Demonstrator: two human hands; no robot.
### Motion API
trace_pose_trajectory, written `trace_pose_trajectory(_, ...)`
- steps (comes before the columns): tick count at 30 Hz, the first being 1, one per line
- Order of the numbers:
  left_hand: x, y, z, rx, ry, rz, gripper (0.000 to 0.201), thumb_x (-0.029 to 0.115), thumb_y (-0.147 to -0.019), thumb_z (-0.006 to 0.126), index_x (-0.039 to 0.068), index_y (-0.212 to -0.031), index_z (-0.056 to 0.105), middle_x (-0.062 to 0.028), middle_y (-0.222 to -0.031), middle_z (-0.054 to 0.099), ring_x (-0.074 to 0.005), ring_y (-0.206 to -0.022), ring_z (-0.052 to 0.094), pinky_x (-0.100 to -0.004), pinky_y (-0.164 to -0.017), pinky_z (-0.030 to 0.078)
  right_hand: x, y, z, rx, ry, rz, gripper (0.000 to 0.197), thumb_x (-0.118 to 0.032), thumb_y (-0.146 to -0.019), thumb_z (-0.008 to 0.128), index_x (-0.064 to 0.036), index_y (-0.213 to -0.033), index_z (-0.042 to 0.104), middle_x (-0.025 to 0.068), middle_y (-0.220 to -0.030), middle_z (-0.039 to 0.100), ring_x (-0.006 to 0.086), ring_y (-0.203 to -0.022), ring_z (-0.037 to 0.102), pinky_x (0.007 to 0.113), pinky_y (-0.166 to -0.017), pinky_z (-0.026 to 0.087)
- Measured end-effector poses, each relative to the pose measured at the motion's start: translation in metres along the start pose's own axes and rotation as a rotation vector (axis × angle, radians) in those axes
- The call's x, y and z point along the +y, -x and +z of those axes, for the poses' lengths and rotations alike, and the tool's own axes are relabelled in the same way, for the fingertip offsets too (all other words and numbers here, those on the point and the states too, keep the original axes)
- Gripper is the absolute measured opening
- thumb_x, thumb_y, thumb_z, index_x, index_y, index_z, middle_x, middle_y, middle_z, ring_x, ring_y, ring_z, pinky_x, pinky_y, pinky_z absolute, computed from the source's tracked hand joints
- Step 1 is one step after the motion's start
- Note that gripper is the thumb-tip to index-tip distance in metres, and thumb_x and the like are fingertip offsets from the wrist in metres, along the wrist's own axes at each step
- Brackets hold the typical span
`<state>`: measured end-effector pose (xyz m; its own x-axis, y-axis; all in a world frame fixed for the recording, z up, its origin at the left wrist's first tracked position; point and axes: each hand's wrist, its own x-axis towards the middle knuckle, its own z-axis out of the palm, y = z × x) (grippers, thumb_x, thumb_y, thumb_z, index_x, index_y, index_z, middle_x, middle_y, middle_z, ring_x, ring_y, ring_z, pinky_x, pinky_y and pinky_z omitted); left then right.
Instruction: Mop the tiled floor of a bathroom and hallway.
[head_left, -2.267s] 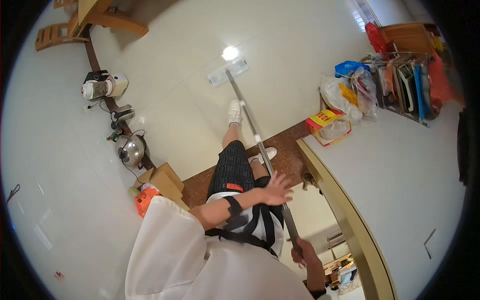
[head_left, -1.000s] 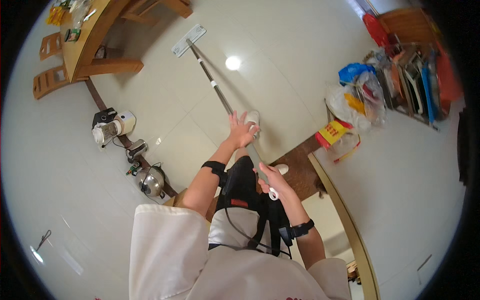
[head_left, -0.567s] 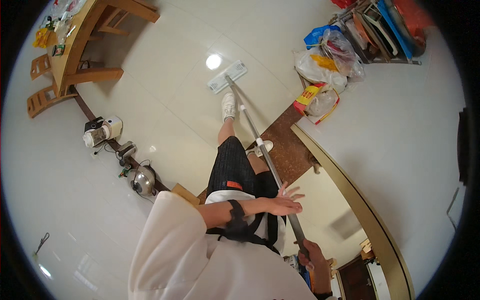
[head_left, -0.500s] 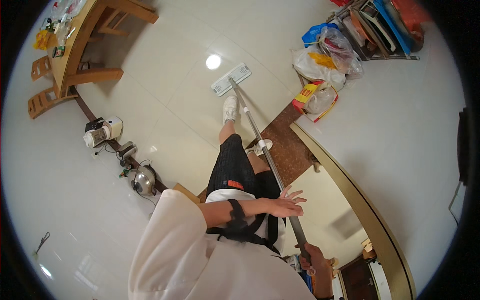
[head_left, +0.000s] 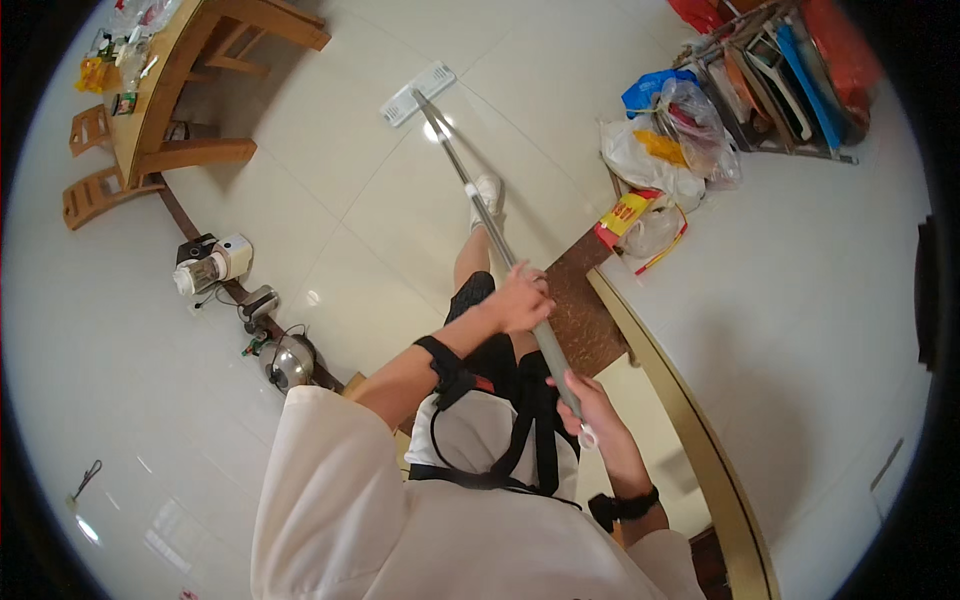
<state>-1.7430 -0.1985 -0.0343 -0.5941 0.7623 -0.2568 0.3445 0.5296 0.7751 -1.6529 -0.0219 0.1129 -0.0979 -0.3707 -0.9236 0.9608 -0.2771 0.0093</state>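
A flat mop (head_left: pixel 458 165) slants across the view, its long metal pole rising from the floor toward me. Its white rectangular head (head_left: pixel 418 93) lies on the pale tiles ahead, left of centre. My left hand (head_left: pixel 523 298) is closed around the upper part of the pole, where the grey grip begins. Lower down, my right hand (head_left: pixel 592 405) wraps the end of that grip, beside a small white hanging loop (head_left: pixel 588 437). Dark straps circle both of my forearms.
On the left stand a wooden table (head_left: pixel 150 120) and wooden chairs (head_left: pixel 90 197). Small appliances, including a blender (head_left: pixel 213 262) and a steel pot (head_left: pixel 288 362), line the left wall. Plastic bags (head_left: pixel 655 150) and a rack of folded things (head_left: pixel 780 80) sit at right, beyond a door edge (head_left: pixel 680 400).
The mop head has slid forward and left across the tiles. Both hands have moved forward with the pole, and my left fingers, spread before, now close around it.
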Motion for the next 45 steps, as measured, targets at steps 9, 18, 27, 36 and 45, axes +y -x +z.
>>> trace_pose_trajectory(9, -0.152, -0.057, -0.155, 0.234, -0.096, -0.082, 0.027, 0.022, -0.071, 0.045, 0.002, -0.055, 0.054, -0.0133, -0.061, 0.052, -0.0297, -0.076, 0.047, -0.0414, -0.083, 0.032, -0.166, -0.109, 0.106, -0.074, 0.098, -0.059, 0.038, -0.041, -0.088, 0.044, -0.0054, -0.099, 0.051, -0.0003, -0.051, 0.041, 0.0065, -0.034, 0.032, 0.020, -0.031, 0.026)
trace_pose_trajectory(18, -0.196, -0.079, -0.182, 0.186, -0.231, -0.083, 0.029, 0.024, -0.064, 0.046, 0.003, -0.047, 0.055, -0.0138, -0.052, 0.053, -0.0282, -0.066, 0.049, -0.0381, -0.073, 0.036, -0.194, -0.147, 0.119, -0.047, 0.107, -0.022, 0.040, -0.044, -0.087, 0.045, -0.0052, -0.096, 0.052, 0.0001, -0.049, 0.041, 0.0086, -0.032, 0.034, 0.022, -0.030, 0.027)
trace_pose_trajectory(27, 0.034, -0.051, -0.065, -0.338, 0.091, 0.224, 0.033, 0.030, -0.075, 0.044, 0.009, -0.053, 0.058, -0.0123, -0.050, 0.054, -0.0297, -0.047, 0.054, -0.0414, -0.049, 0.043, -0.039, 0.069, 0.034, 0.240, -0.117, 0.186, 0.043, -0.045, -0.086, 0.044, -0.0023, -0.091, 0.051, 0.0035, -0.045, 0.042, 0.0101, -0.029, 0.033, 0.024, -0.030, 0.027)
trace_pose_trajectory(36, 0.081, -0.042, -0.066, -0.360, 0.223, 0.382, 0.041, 0.032, -0.078, 0.044, 0.005, -0.052, 0.059, -0.0155, -0.050, 0.054, -0.0328, -0.050, 0.056, -0.0412, -0.051, 0.045, -0.023, 0.130, 0.050, 0.143, -0.395, 0.234, 0.043, -0.041, -0.087, 0.043, 0.0006, -0.093, 0.048, 0.0047, -0.048, 0.039, 0.0108, -0.032, 0.031, 0.025, -0.031, 0.026)
trace_pose_trajectory(45, -0.078, -0.124, -0.200, -0.146, 0.067, 0.143, 0.033, 0.028, -0.071, 0.046, 0.005, -0.048, 0.055, -0.0176, -0.050, 0.052, -0.0358, -0.049, 0.053, -0.0425, -0.047, 0.041, -0.200, 0.000, 0.104, 0.013, -0.101, 0.201, 0.045, -0.051, -0.084, 0.042, -0.0063, -0.088, 0.046, 0.0011, -0.048, 0.037, 0.0083, -0.034, 0.031, 0.023, -0.033, 0.024)
